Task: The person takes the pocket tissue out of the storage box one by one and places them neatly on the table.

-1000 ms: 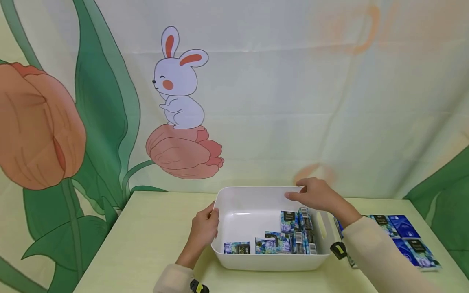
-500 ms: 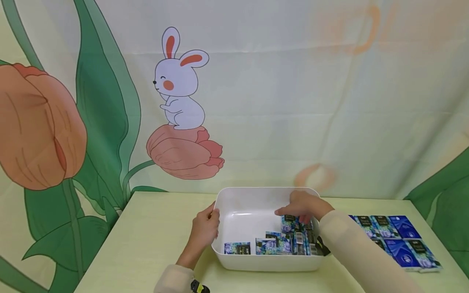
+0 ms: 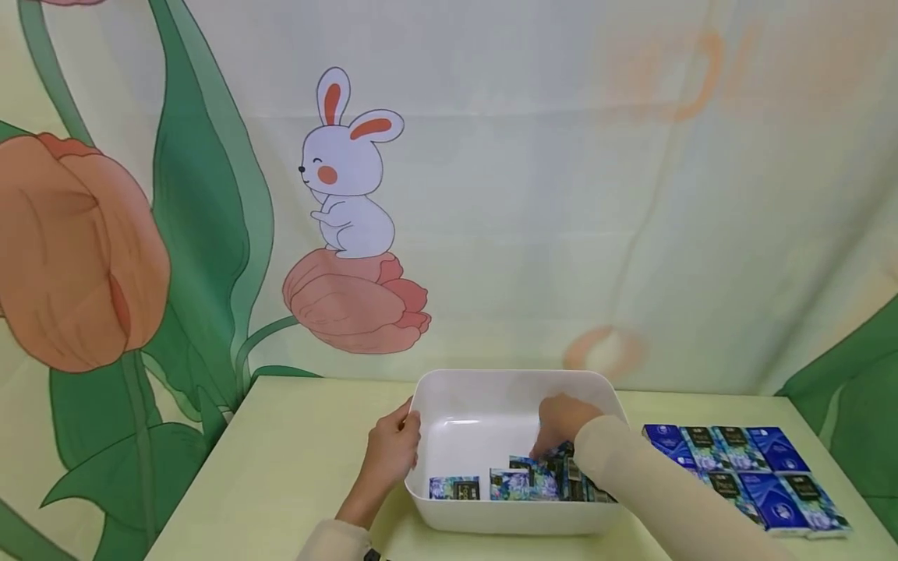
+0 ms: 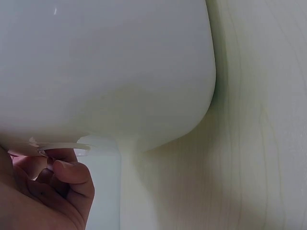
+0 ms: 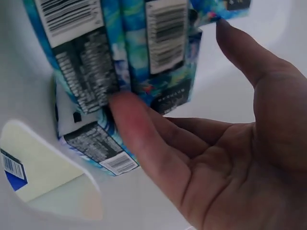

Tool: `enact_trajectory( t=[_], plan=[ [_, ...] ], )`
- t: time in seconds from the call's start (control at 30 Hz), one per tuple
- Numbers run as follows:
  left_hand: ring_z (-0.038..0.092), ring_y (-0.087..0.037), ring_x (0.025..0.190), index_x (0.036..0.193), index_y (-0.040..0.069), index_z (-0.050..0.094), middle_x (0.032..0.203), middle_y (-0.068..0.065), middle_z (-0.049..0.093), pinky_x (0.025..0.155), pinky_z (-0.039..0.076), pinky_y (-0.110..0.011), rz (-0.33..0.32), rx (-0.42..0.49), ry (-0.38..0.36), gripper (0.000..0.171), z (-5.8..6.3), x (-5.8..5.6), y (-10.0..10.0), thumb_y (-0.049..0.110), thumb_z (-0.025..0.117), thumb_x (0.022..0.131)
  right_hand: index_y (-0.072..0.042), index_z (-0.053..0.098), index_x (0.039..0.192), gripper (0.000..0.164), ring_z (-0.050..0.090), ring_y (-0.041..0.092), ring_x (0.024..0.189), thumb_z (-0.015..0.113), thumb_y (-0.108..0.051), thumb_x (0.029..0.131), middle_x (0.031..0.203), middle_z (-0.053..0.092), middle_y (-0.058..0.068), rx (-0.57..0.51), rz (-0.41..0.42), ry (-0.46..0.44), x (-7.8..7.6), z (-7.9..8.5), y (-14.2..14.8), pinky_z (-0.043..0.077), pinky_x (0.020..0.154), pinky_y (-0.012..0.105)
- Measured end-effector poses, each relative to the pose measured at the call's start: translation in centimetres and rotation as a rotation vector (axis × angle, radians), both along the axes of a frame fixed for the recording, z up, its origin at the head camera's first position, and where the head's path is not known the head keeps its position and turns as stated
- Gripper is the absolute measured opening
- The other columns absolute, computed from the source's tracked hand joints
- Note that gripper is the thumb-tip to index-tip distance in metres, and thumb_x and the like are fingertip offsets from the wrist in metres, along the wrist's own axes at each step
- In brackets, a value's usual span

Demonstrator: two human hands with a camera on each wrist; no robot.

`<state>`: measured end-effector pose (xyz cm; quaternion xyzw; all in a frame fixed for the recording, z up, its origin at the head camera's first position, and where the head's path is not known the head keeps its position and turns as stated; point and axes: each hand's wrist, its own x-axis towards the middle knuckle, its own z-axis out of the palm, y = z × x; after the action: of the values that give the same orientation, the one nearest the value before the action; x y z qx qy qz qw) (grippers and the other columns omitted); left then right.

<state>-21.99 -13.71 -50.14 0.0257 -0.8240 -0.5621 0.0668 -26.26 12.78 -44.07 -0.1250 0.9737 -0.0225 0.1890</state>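
Observation:
A white plastic bin [image 3: 505, 517] stands on the table with several floral pocket tissue packs [image 3: 510, 484] in its front and right part. My left hand [image 3: 393, 444] grips the bin's left end; in the left wrist view its fingers curl through the handle hole. My right hand [image 3: 563, 421] reaches down inside the bin at the right. In the right wrist view its fingers [image 5: 144, 134] lie against upright barcoded packs [image 5: 165, 38]. The thumb [image 5: 249, 55] is spread away from them, its tip at the edge of another pack [image 5: 223, 10].
On the table to the right of the bin lie blue and floral packs [image 3: 765, 499] in two rows. One pack [image 3: 454, 488] is apart at the bin's left front. A cloth backdrop [image 3: 519, 234] with a rabbit and tulips hangs behind the table [image 3: 281, 467].
My right hand has moved from above the bin's back right rim down among the packs inside. My left hand keeps its grip on the left end. The view has tilted slightly up.

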Motion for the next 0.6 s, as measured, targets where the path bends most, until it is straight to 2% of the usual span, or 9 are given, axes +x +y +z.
enact_trajectory(
  t=[0.13,0.23,0.33,0.5,0.6],
  plan=[
    [0.047,-0.014,0.046,0.147,0.004,0.053,0.066,-0.003,0.052,0.044,0.045,-0.028,-0.004,0.003,0.005,0.044,0.0,0.0,0.0,0.020,0.047,0.106,-0.008,0.065,0.071,0.037,0.054,0.019,0.068,0.084,-0.039,0.081,0.070,0.057,0.002,0.015,-0.007,0.022,-0.6,-1.4,-0.3,0.053,0.076,0.042],
    [0.047,-0.014,0.045,0.146,0.005,0.053,0.066,-0.003,0.052,0.044,0.044,-0.028,-0.002,-0.003,0.006,0.043,0.0,-0.1,0.0,0.020,0.047,0.106,-0.008,0.064,0.073,0.029,0.053,0.020,0.066,0.085,-0.028,0.079,0.071,0.058,0.003,-0.007,-0.007,0.055,-1.2,-2.6,-0.1,0.051,0.068,0.040],
    [0.047,-0.014,0.045,0.146,0.005,0.053,0.066,-0.003,0.051,0.044,0.044,-0.029,-0.002,-0.013,0.010,0.043,0.1,-0.2,0.0,0.020,0.047,0.106,-0.007,0.064,0.072,0.022,0.052,0.020,0.061,0.083,-0.017,0.074,0.067,0.057,0.004,-0.029,0.005,0.083,-1.6,-3.2,-0.1,0.043,0.057,0.034],
    [0.047,-0.015,0.046,0.147,0.005,0.053,0.066,-0.003,0.052,0.044,0.044,-0.029,-0.002,-0.015,0.007,0.043,0.1,-0.1,0.0,0.020,0.047,0.106,-0.006,0.060,0.067,0.021,0.046,0.018,0.055,0.080,-0.012,0.068,0.060,0.050,0.003,-0.036,0.025,0.143,-1.4,-2.6,-0.3,0.035,0.050,0.031],
    [0.047,-0.015,0.046,0.147,0.004,0.052,0.067,-0.004,0.052,0.045,0.045,-0.029,0.001,-0.011,-0.001,0.044,0.1,0.0,-0.1,0.020,0.047,0.106,-0.009,0.054,0.059,0.028,0.041,0.017,0.053,0.078,-0.019,0.071,0.055,0.043,0.000,-0.013,0.069,0.196,-0.9,-1.4,-0.3,0.033,0.052,0.031]
  ],
)
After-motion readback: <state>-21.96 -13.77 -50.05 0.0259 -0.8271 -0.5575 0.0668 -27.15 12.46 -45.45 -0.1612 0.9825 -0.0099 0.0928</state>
